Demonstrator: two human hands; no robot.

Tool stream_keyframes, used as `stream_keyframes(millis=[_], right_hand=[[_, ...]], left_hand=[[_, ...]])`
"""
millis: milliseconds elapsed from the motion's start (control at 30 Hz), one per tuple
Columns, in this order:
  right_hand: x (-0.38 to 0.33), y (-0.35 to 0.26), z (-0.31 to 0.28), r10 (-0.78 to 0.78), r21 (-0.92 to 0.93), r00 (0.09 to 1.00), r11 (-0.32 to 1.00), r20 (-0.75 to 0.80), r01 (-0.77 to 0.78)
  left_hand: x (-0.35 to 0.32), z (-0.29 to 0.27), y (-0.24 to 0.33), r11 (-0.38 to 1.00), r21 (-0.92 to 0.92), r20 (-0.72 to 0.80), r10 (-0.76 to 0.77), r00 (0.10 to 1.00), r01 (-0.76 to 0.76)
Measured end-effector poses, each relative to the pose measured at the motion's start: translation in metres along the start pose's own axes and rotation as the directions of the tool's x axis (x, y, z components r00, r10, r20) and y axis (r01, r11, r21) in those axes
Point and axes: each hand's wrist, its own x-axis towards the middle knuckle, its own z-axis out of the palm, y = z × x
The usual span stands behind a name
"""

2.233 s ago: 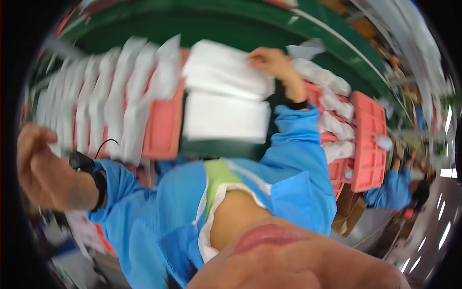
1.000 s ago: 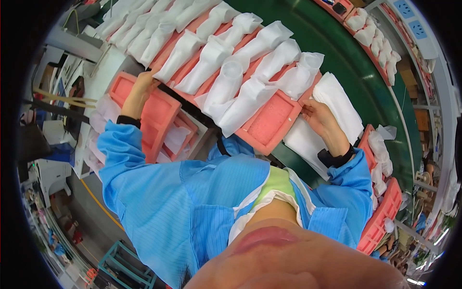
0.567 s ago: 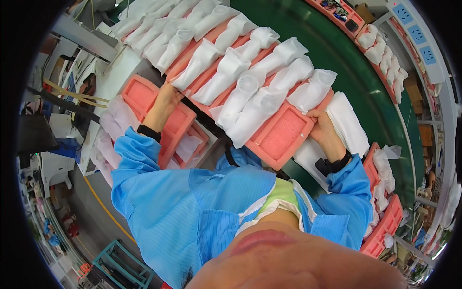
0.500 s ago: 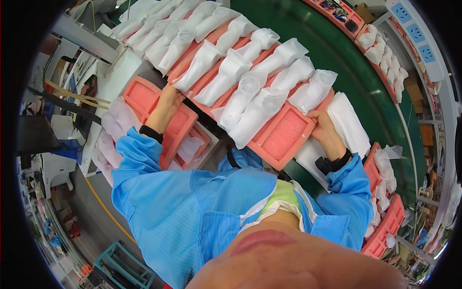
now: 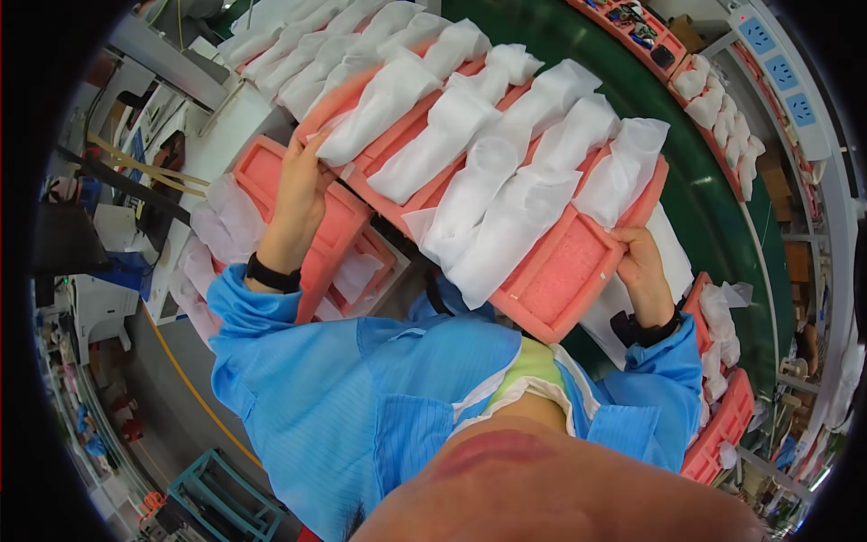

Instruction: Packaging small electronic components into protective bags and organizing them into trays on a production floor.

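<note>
Between my hands is a pink compartment tray (image 5: pixel 562 271), tilted, with white wrapped bundles (image 5: pixel 506 217) in most of its compartments. One compartment at its near right end has no bundle, and its pink floor shows. My left hand (image 5: pixel 302 185) is closed on the tray's left end, fingers beside a white bundle (image 5: pixel 379 104). At the right end, my right hand (image 5: pixel 643 262) grips the tray's edge, with its thumb near the bare compartment. What the bundles contain is hidden by their wrapping.
More white bundles (image 5: pixel 316 63) lie beyond the tray at the upper left. Below my left hand stand other pink trays (image 5: pixel 339 217). A green conveyor (image 5: pixel 700 181) curves along the right. White sheets (image 5: pixel 673 248) lie behind my right hand, and a power strip (image 5: pixel 778 68) is at the upper right.
The tray has shifted right, its near right end closer to me, and its left end has come away from the bundles beyond. Both hands have moved with it, keeping their hold.
</note>
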Motion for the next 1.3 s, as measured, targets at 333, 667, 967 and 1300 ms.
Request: stream_keyframes(millis=[333, 667, 967, 1300], right_hand=[[-0.011, -0.032, 0.048, -0.133, 0.026, 0.985, 0.991, 0.111, 0.131], [0.018, -0.02, 0.06, -0.099, 0.097, 0.895, 0.993, 0.435, 0.063], [0.017, -0.002, 0.078, -0.389, 0.252, 0.776, 0.92, 0.496, 0.3], [0.053, 0.031, 0.044, -0.461, 0.061, 0.598, 0.821, 0.656, 0.567]], left_hand=[[-0.016, -0.022, 0.046, 0.971, -0.073, -0.056, 0.225, 0.973, -0.229], [-0.008, -0.025, 0.066, 0.887, -0.117, -0.187, 0.422, 0.887, -0.446], [-0.017, -0.009, 0.099, 0.818, 0.061, -0.132, 0.574, 0.808, -0.572], [-0.028, 0.052, 0.082, 0.813, 0.119, 0.128, 0.556, 0.821, -0.57]])
